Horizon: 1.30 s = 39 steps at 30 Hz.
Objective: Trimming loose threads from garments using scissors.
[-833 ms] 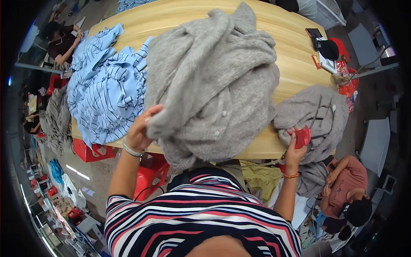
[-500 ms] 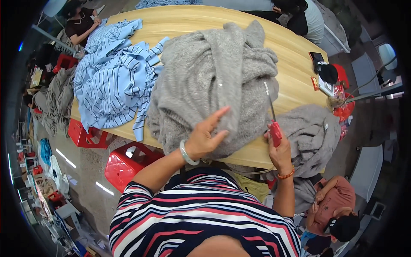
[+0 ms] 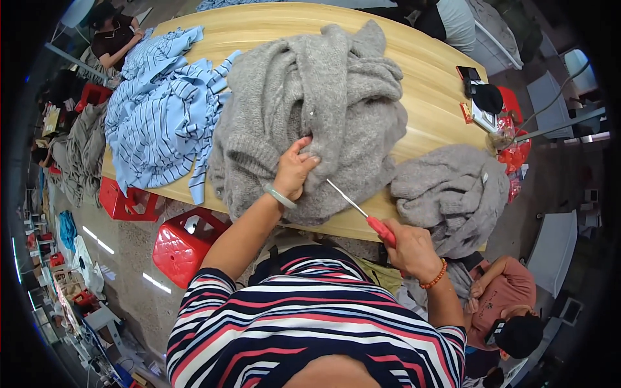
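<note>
A big heap of grey knitted garments (image 3: pixel 362 132) lies in front of me on the wooden table. My left hand (image 3: pixel 295 169) rests against its near side, index finger and thumb apart on the knit; the other fingers are partly hidden. In my right hand (image 3: pixel 414 249) is a pair of scissors with red handles (image 3: pixel 381 231). Their slim metal blades (image 3: pixel 346 196) look closed and point up and left toward the heap, with the tip close to the fabric and my left hand. Whether the tip touches the knit I cannot tell.
A smaller grey knit pile (image 3: pixel 453 194) sits at the table's right end. Blue striped garments (image 3: pixel 162 123) cover the left. Red stools (image 3: pixel 184 249) stand by the near edge. A black cap (image 3: pixel 487 98) lies far right. Co-workers sit around, one in pink (image 3: pixel 501 291) at lower right.
My right hand has turned and lowered, swinging the scissors from upright to pointing left, toward the heap. My left hand has shifted up and left onto the knit. The whole view has shifted slightly.
</note>
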Motion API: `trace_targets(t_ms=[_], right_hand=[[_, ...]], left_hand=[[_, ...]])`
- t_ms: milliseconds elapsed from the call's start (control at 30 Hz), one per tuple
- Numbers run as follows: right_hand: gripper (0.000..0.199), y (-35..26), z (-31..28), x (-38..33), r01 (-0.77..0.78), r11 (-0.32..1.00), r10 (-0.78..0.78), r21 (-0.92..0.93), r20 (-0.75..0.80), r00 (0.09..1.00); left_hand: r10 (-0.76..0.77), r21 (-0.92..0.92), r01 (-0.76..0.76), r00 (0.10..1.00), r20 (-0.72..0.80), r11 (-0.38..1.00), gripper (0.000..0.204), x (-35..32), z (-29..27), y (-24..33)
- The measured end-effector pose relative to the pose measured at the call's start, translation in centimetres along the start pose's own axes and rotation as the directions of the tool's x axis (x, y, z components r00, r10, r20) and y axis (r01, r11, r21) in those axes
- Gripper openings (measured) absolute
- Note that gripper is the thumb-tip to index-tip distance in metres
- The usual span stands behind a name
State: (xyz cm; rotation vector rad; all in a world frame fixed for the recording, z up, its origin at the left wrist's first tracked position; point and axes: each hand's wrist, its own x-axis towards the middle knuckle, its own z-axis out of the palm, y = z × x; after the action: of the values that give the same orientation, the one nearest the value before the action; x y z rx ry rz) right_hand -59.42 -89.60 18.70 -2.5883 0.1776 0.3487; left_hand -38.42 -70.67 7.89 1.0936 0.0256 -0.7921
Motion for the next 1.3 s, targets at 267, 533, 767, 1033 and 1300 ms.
trace_targets(t_ms=[267,533,767,1033,1300], right_hand=[[0.026,-1.5,-1.1,-0.2,-0.015,0.999,0.01,0.03,0.148,0.989],[0.033,-1.4,0.0,0.7,0.094,0.951,-0.015,0.294,-0.261,0.965],[0.037,-1.8,0.5,3.5,-0.031,0.977,0.084,0.21,-0.252,0.964],[0.04,-3.3,-0.4,6.4,-0.09,0.993,0.101,0.072,-0.166,0.981],[0.039,-3.2,-0.8,5.9,-0.084,0.995,0.089,0.051,-0.094,0.992]], left_hand=[[0.097,0.089,-0.103,0.993,0.069,0.991,0.062,-0.3,-2.1,-1.9],[0.117,0.082,-0.115,0.993,-0.018,0.99,0.057,1.4,1.3,6.0],[0.125,0.15,-0.12,0.992,-0.025,0.981,0.013,5.1,1.1,4.1],[0.221,0.188,-0.21,0.975,-0.039,0.959,0.009,5.0,0.9,2.5],[0.232,0.222,-0.224,0.973,-0.013,0.949,0.008,5.3,0.4,2.2]])
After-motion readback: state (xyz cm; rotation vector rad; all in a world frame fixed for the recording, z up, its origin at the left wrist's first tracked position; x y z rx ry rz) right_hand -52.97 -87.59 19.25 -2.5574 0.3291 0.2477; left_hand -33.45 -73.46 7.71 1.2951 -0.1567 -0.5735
